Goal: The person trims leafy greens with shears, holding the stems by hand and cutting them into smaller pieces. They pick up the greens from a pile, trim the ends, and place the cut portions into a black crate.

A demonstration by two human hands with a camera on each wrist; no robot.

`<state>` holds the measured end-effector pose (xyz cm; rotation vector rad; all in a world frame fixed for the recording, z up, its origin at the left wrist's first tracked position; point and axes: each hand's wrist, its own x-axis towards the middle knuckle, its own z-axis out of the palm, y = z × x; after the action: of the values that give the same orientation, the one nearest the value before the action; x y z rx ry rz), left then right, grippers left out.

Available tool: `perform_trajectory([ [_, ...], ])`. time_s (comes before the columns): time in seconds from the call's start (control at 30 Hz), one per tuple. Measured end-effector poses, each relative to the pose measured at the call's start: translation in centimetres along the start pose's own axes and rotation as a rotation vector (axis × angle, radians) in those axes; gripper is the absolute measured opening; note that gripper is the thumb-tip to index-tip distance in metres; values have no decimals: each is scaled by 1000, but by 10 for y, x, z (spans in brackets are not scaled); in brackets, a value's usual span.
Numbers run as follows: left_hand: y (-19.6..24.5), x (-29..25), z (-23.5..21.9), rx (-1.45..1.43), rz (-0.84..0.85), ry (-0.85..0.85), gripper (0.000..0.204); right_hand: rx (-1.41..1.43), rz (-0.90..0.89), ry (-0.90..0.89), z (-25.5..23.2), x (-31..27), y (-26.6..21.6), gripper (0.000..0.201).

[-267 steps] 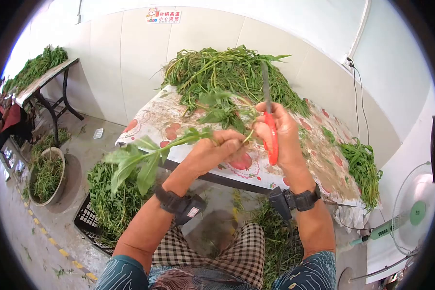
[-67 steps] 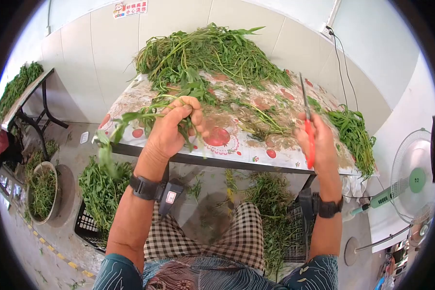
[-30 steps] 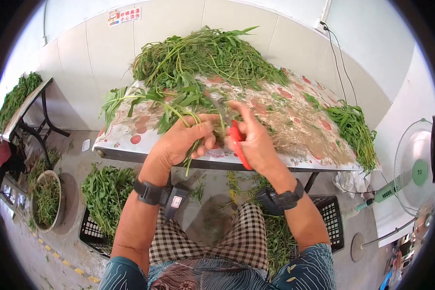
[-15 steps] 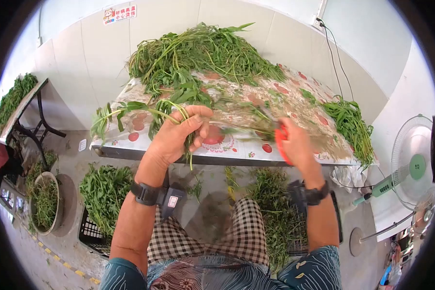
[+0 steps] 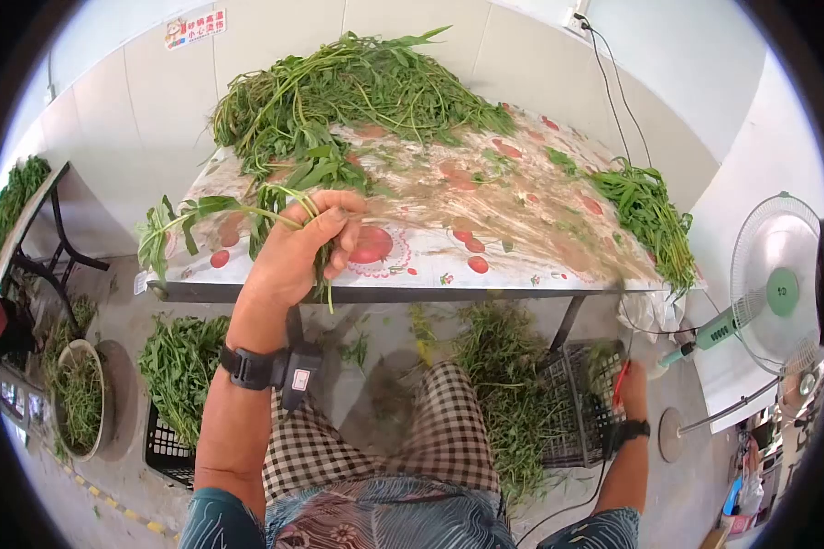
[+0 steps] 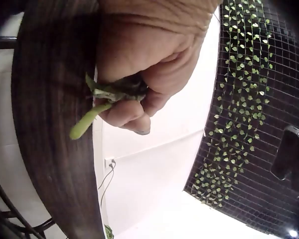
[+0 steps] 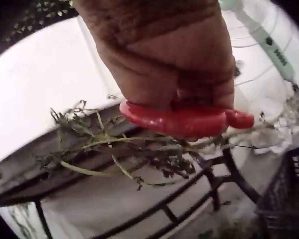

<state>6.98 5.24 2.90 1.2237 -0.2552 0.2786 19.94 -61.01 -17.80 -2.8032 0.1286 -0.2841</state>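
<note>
My left hand (image 5: 304,242) grips a small bunch of leafy green stems (image 5: 256,210) above the table's front edge. The leaves stick out to the left, while a pale stem end (image 6: 87,123) pokes from under the curled fingers in the left wrist view. Low on the right, beside a black crate (image 5: 572,421), my right hand (image 5: 634,392) holds red-handled scissors (image 7: 189,122). Several thin sprigs (image 7: 107,144) spread out around the red handle in the right wrist view. In the head view the scissor blades are hard to make out against the crate.
A patterned cloth strewn with dirt covers the table (image 5: 412,265). On it lie a large heap of greens (image 5: 357,96) and a smaller bundle (image 5: 650,220). Below stand a crate of leaves (image 5: 183,375) and a basin (image 5: 81,398). A fan (image 5: 778,284) stands right.
My right hand has swung from the table down to the right, beside the crate, with the scissors. The loose stems at the table's front middle are gone. My left hand keeps its bunch.
</note>
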Motion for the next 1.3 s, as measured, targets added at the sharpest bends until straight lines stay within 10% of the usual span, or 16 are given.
perform_trajectory([
  [0.1,2,1,1,3,12,30,17,325,213,200,52,-38,58,23],
  [0.13,3,0,3,7,15,48,16,234,158,290,29,-65,23,21],
  [0.17,1,1,2,-59,21,50,16,674,494,250,-14,-86,-55,21],
  [0.3,3,-4,-7,-111,65,219,16,327,137,843,-8,-58,-38,30],
  [0.4,11,-12,-19,-40,160,321,15,647,75,867,-37,-30,-88,33],
  [0.5,17,-19,-35,50,166,441,15,737,139,493,-85,-22,-181,37],
  [0.67,14,-23,-38,123,219,345,17,822,-415,415,-113,-12,-335,32],
  [0.97,9,-29,-31,380,396,377,18,708,-713,-157,-131,-13,-546,36],
  [1.3,12,-39,-36,459,362,344,15,430,-1187,123,-76,-4,-723,31],
])
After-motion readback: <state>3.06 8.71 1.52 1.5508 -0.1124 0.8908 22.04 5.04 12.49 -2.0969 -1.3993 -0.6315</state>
